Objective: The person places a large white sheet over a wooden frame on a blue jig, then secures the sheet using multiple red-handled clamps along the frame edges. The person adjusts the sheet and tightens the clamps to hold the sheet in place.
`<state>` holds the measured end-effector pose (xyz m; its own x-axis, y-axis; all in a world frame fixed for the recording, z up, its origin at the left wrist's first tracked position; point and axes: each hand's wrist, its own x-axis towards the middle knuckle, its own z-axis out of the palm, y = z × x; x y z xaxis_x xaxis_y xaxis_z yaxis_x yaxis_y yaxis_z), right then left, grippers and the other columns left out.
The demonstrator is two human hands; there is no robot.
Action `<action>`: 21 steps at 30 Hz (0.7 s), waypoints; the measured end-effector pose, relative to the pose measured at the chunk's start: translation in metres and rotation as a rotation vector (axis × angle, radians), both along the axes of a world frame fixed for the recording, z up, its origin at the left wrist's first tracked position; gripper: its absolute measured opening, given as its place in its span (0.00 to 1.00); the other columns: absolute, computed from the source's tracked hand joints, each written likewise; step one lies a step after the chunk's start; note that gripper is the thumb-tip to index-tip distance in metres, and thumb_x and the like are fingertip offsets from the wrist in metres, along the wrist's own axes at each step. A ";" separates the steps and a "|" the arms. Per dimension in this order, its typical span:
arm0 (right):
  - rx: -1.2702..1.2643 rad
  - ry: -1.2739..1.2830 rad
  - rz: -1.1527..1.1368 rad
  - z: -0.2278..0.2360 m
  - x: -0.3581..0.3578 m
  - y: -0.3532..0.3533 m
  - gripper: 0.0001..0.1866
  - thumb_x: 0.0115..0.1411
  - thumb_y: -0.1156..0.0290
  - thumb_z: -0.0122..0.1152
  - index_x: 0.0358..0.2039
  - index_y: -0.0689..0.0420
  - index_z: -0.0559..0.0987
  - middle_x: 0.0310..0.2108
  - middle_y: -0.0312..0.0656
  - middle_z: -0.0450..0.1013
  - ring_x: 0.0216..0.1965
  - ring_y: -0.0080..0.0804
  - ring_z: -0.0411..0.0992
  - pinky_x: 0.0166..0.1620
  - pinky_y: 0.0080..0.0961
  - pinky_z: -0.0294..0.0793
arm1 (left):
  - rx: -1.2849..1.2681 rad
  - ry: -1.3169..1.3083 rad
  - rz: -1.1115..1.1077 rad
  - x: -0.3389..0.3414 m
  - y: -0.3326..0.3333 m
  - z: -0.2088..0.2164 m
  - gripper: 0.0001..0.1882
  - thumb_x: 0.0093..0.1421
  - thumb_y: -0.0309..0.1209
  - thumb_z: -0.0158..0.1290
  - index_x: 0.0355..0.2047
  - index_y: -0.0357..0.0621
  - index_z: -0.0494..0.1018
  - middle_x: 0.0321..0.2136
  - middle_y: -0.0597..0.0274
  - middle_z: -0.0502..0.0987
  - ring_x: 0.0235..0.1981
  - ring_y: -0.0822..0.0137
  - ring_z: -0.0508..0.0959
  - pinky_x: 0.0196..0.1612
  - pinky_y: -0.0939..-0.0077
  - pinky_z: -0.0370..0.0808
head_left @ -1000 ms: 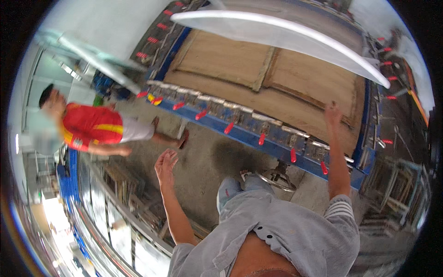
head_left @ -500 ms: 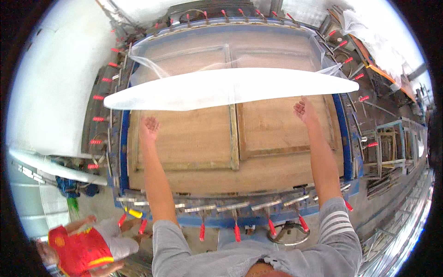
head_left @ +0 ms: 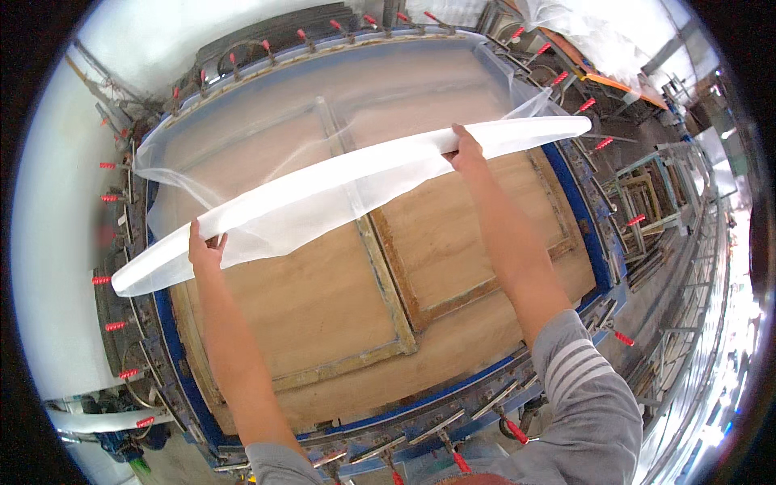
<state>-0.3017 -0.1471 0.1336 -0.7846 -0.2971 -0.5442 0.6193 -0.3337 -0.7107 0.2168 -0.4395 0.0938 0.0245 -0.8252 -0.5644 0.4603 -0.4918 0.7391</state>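
A long roll of white translucent sheeting lies slantwise across the wooden frames, its right end farther away than its left. My left hand grips the roll near its left end, fingers against it and thumb apart. Toward the right part of the roll, my right hand grips it, with fingertips at its upper edge and thumb below. A loose flap of the sheeting hangs on the near side. Beyond the roll, the unrolled film covers the far part of the panel and frames.
A blue press frame surrounds the brown panel, with red-handled clamps along its sides. Wooden frames sit on the panel. Stacked frames stand at right; a white board is at left.
Both hands, open and short of the roll before, now grip it. The view has turned, so the roll appears tilted and nearer on the left. The person in red is out of view.
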 end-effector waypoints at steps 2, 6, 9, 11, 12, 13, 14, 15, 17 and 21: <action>0.001 -0.013 -0.010 0.005 0.005 0.001 0.25 0.54 0.69 0.63 0.50 0.57 0.66 0.48 0.49 0.65 0.49 0.50 0.66 0.47 0.55 0.71 | -0.184 0.150 -0.041 0.007 -0.002 -0.009 0.30 0.48 0.43 0.62 0.47 0.42 0.66 0.46 0.51 0.68 0.48 0.54 0.69 0.52 0.50 0.69; -0.069 -0.040 -0.061 0.042 0.026 0.017 0.22 0.49 0.71 0.64 0.45 0.61 0.70 0.46 0.50 0.65 0.46 0.49 0.67 0.46 0.51 0.73 | -0.184 0.252 0.060 0.038 0.023 0.026 0.29 0.48 0.36 0.61 0.48 0.38 0.64 0.47 0.51 0.68 0.49 0.53 0.70 0.51 0.53 0.71; -0.274 -0.024 -0.019 0.076 0.023 0.067 0.27 0.48 0.70 0.64 0.48 0.59 0.66 0.46 0.49 0.63 0.48 0.48 0.64 0.49 0.51 0.70 | -0.281 0.350 0.079 0.048 0.070 0.078 0.31 0.48 0.35 0.61 0.49 0.36 0.63 0.48 0.50 0.68 0.51 0.52 0.69 0.54 0.53 0.69; -0.379 0.022 0.010 0.118 0.043 0.101 0.30 0.50 0.65 0.62 0.51 0.58 0.63 0.48 0.50 0.62 0.51 0.48 0.62 0.52 0.50 0.66 | -0.345 0.517 0.089 0.067 0.112 0.124 0.34 0.48 0.37 0.60 0.52 0.34 0.62 0.50 0.49 0.67 0.53 0.51 0.67 0.56 0.50 0.65; -0.520 0.041 0.032 0.136 0.058 0.128 0.30 0.52 0.60 0.59 0.53 0.60 0.62 0.50 0.52 0.62 0.53 0.49 0.62 0.55 0.49 0.63 | -0.329 0.558 0.175 0.076 0.143 0.143 0.35 0.49 0.42 0.58 0.53 0.33 0.61 0.53 0.47 0.66 0.55 0.48 0.65 0.58 0.48 0.61; -0.678 0.071 0.055 0.161 0.071 0.158 0.32 0.55 0.55 0.55 0.54 0.61 0.61 0.52 0.53 0.62 0.55 0.50 0.61 0.59 0.47 0.60 | -0.327 0.691 0.241 0.081 0.180 0.171 0.38 0.50 0.47 0.56 0.55 0.34 0.60 0.55 0.46 0.64 0.57 0.48 0.63 0.59 0.46 0.58; -0.826 0.017 0.105 0.178 0.093 0.187 0.38 0.57 0.43 0.48 0.58 0.61 0.59 0.57 0.53 0.60 0.57 0.51 0.59 0.60 0.46 0.58 | -0.336 0.811 0.313 0.098 0.220 0.197 0.41 0.51 0.51 0.54 0.56 0.34 0.59 0.57 0.45 0.62 0.59 0.47 0.61 0.60 0.44 0.56; -1.059 -0.051 0.098 0.187 0.122 0.213 0.43 0.57 0.35 0.44 0.59 0.60 0.58 0.59 0.54 0.58 0.59 0.51 0.57 0.61 0.46 0.57 | -0.418 0.923 0.290 0.113 0.259 0.200 0.44 0.52 0.56 0.50 0.58 0.35 0.57 0.59 0.43 0.59 0.60 0.47 0.59 0.61 0.43 0.53; -1.309 0.176 0.250 0.185 0.171 0.270 0.48 0.54 0.31 0.41 0.61 0.59 0.57 0.63 0.51 0.53 0.63 0.50 0.51 0.63 0.49 0.54 | -0.552 1.100 0.235 0.126 0.321 0.210 0.47 0.54 0.63 0.44 0.61 0.36 0.53 0.61 0.43 0.55 0.63 0.47 0.55 0.63 0.43 0.48; -1.380 0.116 0.194 0.179 0.237 0.364 0.45 0.55 0.33 0.40 0.64 0.54 0.53 0.65 0.50 0.48 0.66 0.48 0.44 0.66 0.50 0.40 | -0.749 1.159 -0.067 0.127 0.406 0.179 0.46 0.58 0.64 0.33 0.64 0.39 0.47 0.65 0.46 0.45 0.66 0.50 0.47 0.66 0.47 0.37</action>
